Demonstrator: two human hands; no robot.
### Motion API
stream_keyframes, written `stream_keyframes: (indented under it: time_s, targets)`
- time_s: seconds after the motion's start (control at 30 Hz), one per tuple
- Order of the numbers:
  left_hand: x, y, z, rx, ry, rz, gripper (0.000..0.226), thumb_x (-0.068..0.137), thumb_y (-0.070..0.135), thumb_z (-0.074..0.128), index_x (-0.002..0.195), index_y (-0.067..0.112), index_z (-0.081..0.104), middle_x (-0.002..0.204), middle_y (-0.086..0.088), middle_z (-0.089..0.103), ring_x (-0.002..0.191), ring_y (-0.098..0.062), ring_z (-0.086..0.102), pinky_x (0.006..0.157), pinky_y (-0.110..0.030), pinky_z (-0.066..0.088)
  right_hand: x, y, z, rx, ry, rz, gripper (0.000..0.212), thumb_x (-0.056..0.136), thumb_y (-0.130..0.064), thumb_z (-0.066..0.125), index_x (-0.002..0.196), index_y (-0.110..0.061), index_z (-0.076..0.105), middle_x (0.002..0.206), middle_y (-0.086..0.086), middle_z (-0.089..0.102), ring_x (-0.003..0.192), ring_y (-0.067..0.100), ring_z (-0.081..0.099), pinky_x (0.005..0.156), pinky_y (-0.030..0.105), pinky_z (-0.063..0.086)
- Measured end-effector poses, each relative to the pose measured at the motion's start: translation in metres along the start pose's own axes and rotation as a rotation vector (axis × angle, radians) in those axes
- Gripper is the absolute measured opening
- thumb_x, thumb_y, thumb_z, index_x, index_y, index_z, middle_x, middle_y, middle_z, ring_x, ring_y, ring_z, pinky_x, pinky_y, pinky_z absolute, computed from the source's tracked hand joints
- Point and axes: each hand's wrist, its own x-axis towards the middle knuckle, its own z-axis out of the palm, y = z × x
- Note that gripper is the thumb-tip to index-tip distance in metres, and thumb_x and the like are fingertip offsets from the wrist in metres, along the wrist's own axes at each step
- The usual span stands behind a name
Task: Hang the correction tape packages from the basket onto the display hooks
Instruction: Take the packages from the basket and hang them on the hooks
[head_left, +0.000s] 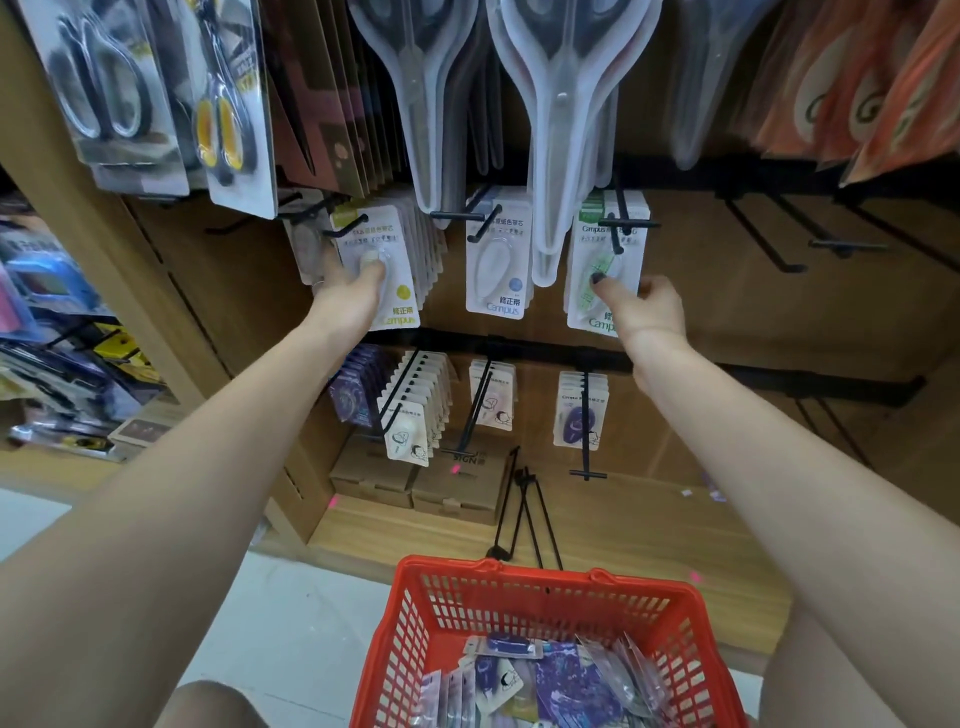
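Head view, looking down a wooden display wall. At 6 o'clock a red plastic basket stands on the floor; it holds a loose heap of correction tape packages, mostly purple and white cards lying flat or slanted in no common direction.

At 10 o'clock from the basket, the left hand reaches up to the front yellow-dot package of a row hanging on a black hook. This card hangs with its long axis roughly vertical, hole end up, printed face toward the camera and tilted slightly to 1 o'clock. The thumb is curled over the card's blister and the fingers pass behind it, so the hand grips the package.

At 12 o'clock a blue-dot package hangs untouched on its own hook, long axis vertical.

At 1 o'clock the right hand holds the green package, which hangs hole end up on a hook, long axis vertical and face outward. The thumb with a dark nail presses the blister front; the remaining fingers are curled at the card's right edge, pinching it.

Below, a second rail carries further rows of packages on hooks. Scissors in clear packs hang above.
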Motion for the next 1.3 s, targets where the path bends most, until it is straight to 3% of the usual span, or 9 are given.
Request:
stream_keyframes:
  time_s: [0.17,0.33,0.5,0.63,0.77,0.87,1.0,1.17,1.3]
  targets:
    - [-0.04,-0.015,0.007,0.03,0.115,-0.036,0.082,0.104,0.043,0.052,0.166,0.023,0.004,0.166,-0.017,0.019,0.151,-0.037,0.029,0.122,-0.046,0.026,-0.025,0.008,-0.007,-0.245,0.041,-0.057,0.073,0.093,-0.043,0.072,0.15,-0.014,0.038,0.146,0.007,0.045,0.118,0.022,0.05,0.09,0.031,0.038]
    - [-0.119,-0.072,0.037,0.131,0.153,0.102,0.05,0.1,0.026,0.06,0.142,0.012,0.037,0.135,-0.015,0.044,0.126,-0.032,0.047,0.11,-0.044,0.041,-0.094,0.043,-0.019,-0.125,0.066,-0.268,0.044,0.097,-0.028,0.067,0.136,-0.022,0.049,0.13,0.0,0.056,0.113,0.011,0.056,0.097,0.03,0.049]
    - [-0.207,-0.158,0.087,0.32,-0.181,0.153,0.023,0.1,0.024,0.063,0.115,0.023,0.045,0.112,0.001,0.052,0.098,-0.01,0.056,0.088,-0.032,0.05,-0.168,0.115,-0.026,0.101,0.179,-0.299,0.027,0.091,-0.009,0.062,0.102,-0.031,0.052,0.093,-0.009,0.056,0.077,-0.003,0.053,0.071,0.014,0.046]
    - [-0.245,-0.23,0.113,0.621,-0.583,-0.047,0.03,0.098,0.022,0.063,0.123,0.013,0.049,0.121,-0.009,0.058,0.109,-0.029,0.063,0.093,-0.044,0.052,-0.208,0.208,-0.027,0.002,0.146,-0.034,0.032,0.094,0.001,0.06,0.094,-0.029,0.05,0.085,-0.006,0.054,0.069,-0.004,0.051,0.067,0.012,0.043]
    - [-0.264,-0.287,0.125,0.821,-0.868,-0.293,0.059,0.099,0.03,0.063,0.148,0.008,0.04,0.139,-0.02,0.054,0.125,-0.038,0.058,0.099,-0.041,0.049,-0.222,0.305,-0.039,-0.416,-0.254,0.39,0.008,0.098,-0.004,0.063,0.102,-0.01,0.063,0.091,-0.005,0.061,0.09,0.017,0.063,0.078,0.021,0.051]
    - [-0.285,-0.318,0.136,0.859,-0.997,-0.396,0.079,0.1,0.035,0.065,0.16,0.003,0.025,0.161,-0.022,0.039,0.139,-0.039,0.049,0.105,-0.041,0.046,-0.236,0.353,-0.042,-0.654,-0.599,0.575,0.009,0.095,-0.008,0.064,0.101,-0.015,0.066,0.103,0.003,0.068,0.107,0.027,0.066,0.083,0.029,0.047]
    - [-0.313,-0.35,0.142,0.878,-1.089,-0.528,0.084,0.1,0.031,0.067,0.165,0.011,0.017,0.169,-0.017,0.026,0.15,-0.037,0.038,0.118,-0.044,0.039,-0.254,0.383,-0.044,-0.933,-0.892,0.538,0.017,0.092,-0.013,0.065,0.109,-0.017,0.067,0.114,0.005,0.069,0.106,0.025,0.065,0.085,0.033,0.051]
    - [-0.303,-0.362,0.132,0.998,-0.976,-0.592,0.083,0.098,0.03,0.069,0.162,0.011,0.02,0.166,-0.024,0.023,0.149,-0.041,0.037,0.12,-0.045,0.038,-0.251,0.401,-0.057,-1.151,-1.022,0.425,0.032,0.098,-0.032,0.065,0.127,-0.017,0.062,0.127,0.007,0.065,0.116,0.028,0.062,0.096,0.038,0.052]
    - [-0.291,-0.368,0.122,0.895,-0.926,-0.709,0.098,0.099,0.035,0.069,0.167,0.025,-0.002,0.168,-0.03,0.013,0.151,-0.047,0.032,0.123,-0.05,0.034,-0.253,0.403,-0.059,-1.186,-1.062,0.372,0.036,0.097,-0.033,0.064,0.129,-0.02,0.055,0.137,0.005,0.054,0.121,0.028,0.057,0.094,0.039,0.047]
